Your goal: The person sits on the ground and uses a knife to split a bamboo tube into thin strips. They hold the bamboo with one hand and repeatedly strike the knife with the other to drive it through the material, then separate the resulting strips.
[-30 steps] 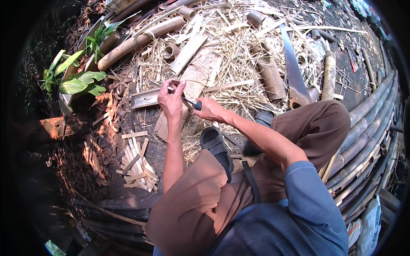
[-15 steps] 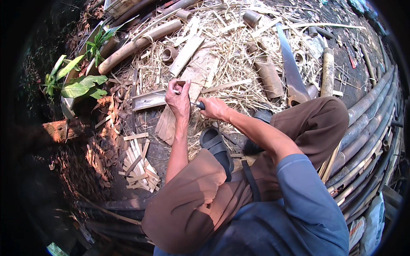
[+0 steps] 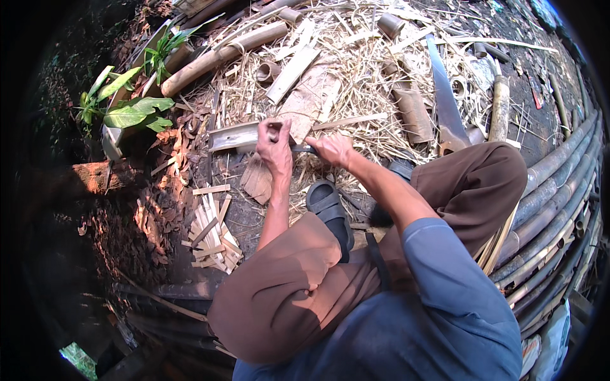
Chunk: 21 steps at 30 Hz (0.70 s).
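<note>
My left hand is closed around a small brown piece, apparently bamboo, its edge showing above the fingers. Just to the right, my right hand grips a dark-handled knife that points at the left hand. Where its tip meets the piece is hidden by the left fingers. A split bamboo trough lies on the ground, ending behind my left hand. Below the hands rests a flat wooden board. Short pale bamboo strips are heaped left of my left forearm.
Straw-like shavings cover the ground ahead, with a hand saw and bamboo tube among them. Long bamboo poles curve along the right. A thick bamboo length and a leafy plant are at far left. My sandalled foot is close below.
The whole scene has shifted a little right and up in view. My hands have moved slightly relative to the trough, the left now overlapping its right end. Both hands keep their hold.
</note>
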Available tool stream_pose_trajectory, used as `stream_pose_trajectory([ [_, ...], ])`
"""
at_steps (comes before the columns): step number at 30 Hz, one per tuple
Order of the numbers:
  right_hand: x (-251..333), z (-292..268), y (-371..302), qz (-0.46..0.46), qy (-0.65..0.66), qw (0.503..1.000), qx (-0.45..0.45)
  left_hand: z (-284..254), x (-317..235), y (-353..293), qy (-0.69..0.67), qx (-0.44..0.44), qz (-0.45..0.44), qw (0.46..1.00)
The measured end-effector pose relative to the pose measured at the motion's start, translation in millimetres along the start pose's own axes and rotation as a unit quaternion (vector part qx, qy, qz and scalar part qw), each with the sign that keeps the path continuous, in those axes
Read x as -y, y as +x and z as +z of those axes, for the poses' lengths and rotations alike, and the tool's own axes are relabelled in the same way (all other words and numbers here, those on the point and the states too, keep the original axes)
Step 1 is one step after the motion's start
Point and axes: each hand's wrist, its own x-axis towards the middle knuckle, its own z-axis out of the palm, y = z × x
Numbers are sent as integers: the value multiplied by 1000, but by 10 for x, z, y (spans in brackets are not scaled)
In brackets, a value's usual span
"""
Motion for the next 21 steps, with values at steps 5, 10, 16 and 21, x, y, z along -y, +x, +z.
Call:
stream_pose_trajectory([
  [5, 59, -142, -17, -48, -11, 999, -4, -145, 104, 279, -14, -29, -98, 995],
  [10, 149, 135, -669, -7, 117, 991, -65, -832, 476, 710, -57, -21, -150, 987],
  [16, 518, 331, -1281, 121, 237, 958, -105, -1282, 681, 754, 108, -83, -52, 989],
  [21, 478, 389, -1446, 114, 261, 933, -219, -1040, 444, 347, -27, -75, -124, 989],
])
